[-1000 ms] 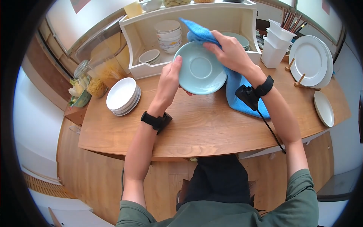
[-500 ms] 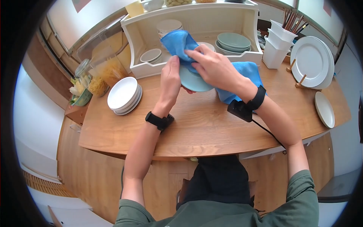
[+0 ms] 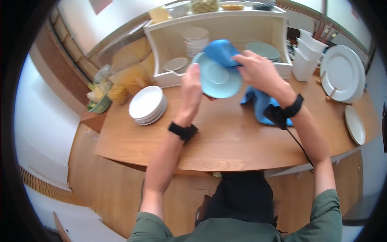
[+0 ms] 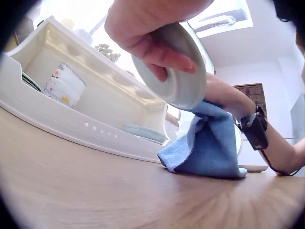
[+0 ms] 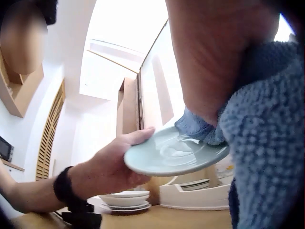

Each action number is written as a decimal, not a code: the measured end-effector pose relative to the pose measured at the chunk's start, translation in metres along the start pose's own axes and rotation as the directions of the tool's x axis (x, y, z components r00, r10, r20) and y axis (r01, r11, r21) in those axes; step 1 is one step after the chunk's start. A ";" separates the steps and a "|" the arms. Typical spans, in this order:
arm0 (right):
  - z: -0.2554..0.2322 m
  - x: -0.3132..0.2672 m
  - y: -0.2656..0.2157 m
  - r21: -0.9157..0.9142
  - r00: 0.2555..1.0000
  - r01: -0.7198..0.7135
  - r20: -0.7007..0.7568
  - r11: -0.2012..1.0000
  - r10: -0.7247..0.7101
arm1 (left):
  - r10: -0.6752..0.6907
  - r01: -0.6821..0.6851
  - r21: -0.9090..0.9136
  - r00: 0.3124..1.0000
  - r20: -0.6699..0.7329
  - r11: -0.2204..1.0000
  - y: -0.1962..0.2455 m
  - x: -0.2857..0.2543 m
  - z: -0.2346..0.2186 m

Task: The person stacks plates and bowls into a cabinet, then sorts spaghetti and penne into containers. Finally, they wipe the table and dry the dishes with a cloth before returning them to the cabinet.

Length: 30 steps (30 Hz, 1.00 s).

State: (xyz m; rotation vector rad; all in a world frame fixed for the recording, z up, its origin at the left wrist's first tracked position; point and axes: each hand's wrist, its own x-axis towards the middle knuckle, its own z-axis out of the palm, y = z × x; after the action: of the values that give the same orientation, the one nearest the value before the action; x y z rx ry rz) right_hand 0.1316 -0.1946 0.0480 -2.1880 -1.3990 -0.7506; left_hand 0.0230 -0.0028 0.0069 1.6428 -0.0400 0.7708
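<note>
My left hand [image 3: 191, 90] grips a pale blue-green saucer [image 3: 219, 85] by its left edge, thumb on the rim, fingers curled beneath in the left wrist view. The saucer is held above the table, its inner face tilted toward me. My right hand [image 3: 262, 73] pinches a blue cloth [image 3: 221, 52] against the saucer's upper right part. In the right wrist view, the bunched cloth [image 5: 267, 114] covers part of the rim and hides some of the right fingers. More of the cloth hangs below the right hand to the tabletop, as the left wrist view shows.
A stack of white plates [image 3: 147, 103] stands on the table at left. Behind the hands, a cream shelf [image 3: 169, 80] holds bowls and green plates [image 3: 263, 50]. At right are white containers [image 3: 304, 60], large plates in a rack [image 3: 342, 74] and an oval dish [image 3: 354, 125].
The right hand swept the cloth left across the saucer, then back to the right. The saucer tipped flatter and now faces me again. The head view has shifted slightly.
</note>
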 end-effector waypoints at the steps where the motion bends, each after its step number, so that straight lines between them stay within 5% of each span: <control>1: 0.003 0.000 0.009 -0.039 0.999 -0.054 -0.001 0.998 0.054 | 0.058 -0.059 0.060 0.998 0.017 0.996 -0.009 0.002 -0.004; 4: -0.005 0.000 0.027 -0.147 0.983 -0.176 0.028 0.973 0.182 | -0.085 0.088 -0.084 0.996 0.040 0.993 0.018 -0.010 0.004; 7: -0.011 -0.001 0.043 -0.202 0.953 -0.231 0.150 0.952 0.264 | -0.088 0.089 -0.091 0.996 0.015 0.992 0.021 -0.009 0.004; 9: -0.014 0.000 0.047 -0.114 0.861 -0.162 0.469 0.980 0.197 | -0.104 0.105 -0.077 0.994 0.022 0.992 0.023 -0.009 0.002; 11: 0.006 -0.005 0.052 0.057 0.850 -0.145 0.518 0.988 0.095 | -0.123 0.125 -0.056 0.992 0.032 0.991 0.023 -0.009 0.001; 13: 0.033 -0.011 0.049 0.228 0.755 -0.097 0.651 0.969 -0.077 | -0.111 0.112 -0.068 0.994 0.010 0.991 0.020 -0.007 0.000; 19: 0.065 -0.026 0.023 0.100 0.792 -0.146 0.608 0.984 0.055 | -0.152 0.151 -0.037 0.987 -0.042 0.988 0.024 0.000 -0.010; 23: 0.066 -0.028 0.028 0.158 0.822 -0.112 0.570 0.981 0.002 | -0.168 0.170 0.022 0.982 -0.087 0.985 0.038 0.000 -0.040; 27: 0.068 -0.028 0.029 0.158 0.818 -0.120 0.576 0.980 0.008 | -0.200 0.217 0.072 0.962 -0.188 0.974 0.045 -0.002 -0.086; 30: 0.068 -0.029 0.028 0.157 0.825 -0.100 0.565 0.982 -0.006 | -0.262 0.316 0.191 0.929 -0.263 0.929 0.046 -0.005 -0.163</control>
State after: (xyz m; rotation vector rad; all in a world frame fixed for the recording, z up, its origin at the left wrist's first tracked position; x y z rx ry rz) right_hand 0.1612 -0.1835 -0.0244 -2.3862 -1.5906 0.0752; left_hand -0.0753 0.1289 0.0468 1.7138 0.4685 0.7525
